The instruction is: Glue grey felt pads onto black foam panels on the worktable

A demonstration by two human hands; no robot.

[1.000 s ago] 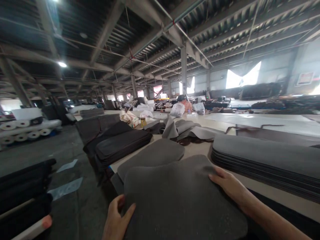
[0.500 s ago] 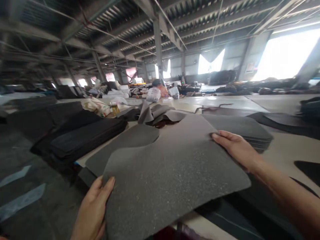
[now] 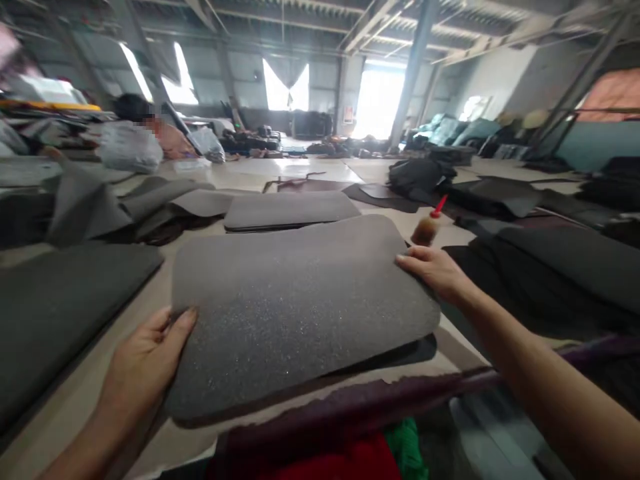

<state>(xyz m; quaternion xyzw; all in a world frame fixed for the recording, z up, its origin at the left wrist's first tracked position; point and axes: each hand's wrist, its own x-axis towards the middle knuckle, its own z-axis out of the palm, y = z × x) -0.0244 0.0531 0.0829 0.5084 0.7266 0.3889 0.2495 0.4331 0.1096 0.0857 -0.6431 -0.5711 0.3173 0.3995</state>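
Observation:
A grey, speckled flat sheet with rounded corners (image 3: 300,307) is held between my two hands, low over the table's near edge. My left hand (image 3: 145,363) pinches its left side, thumb on top and fingers beneath. At the right edge, my right hand (image 3: 435,270) grips it the same way near the upper corner. Under the sheet a darker piece (image 3: 417,350) peeks out at the lower right. Just beyond my right hand stands a bottle of brownish liquid with a red nozzle (image 3: 425,230). Behind the sheet lies a stack of similar grey pieces (image 3: 295,208).
A dark stack of sheets (image 3: 65,300) lies at left, and crumpled grey material (image 3: 90,200) sits behind it. More dark pieces (image 3: 565,267) are piled at right. A person (image 3: 167,137) is across the table, behind a clear plastic bag (image 3: 129,148).
My view has turned right. Both hands have carried the sheet rightward, from over the left stack to the table in front of me, and it lies flatter now. The red-nozzled bottle has come into view.

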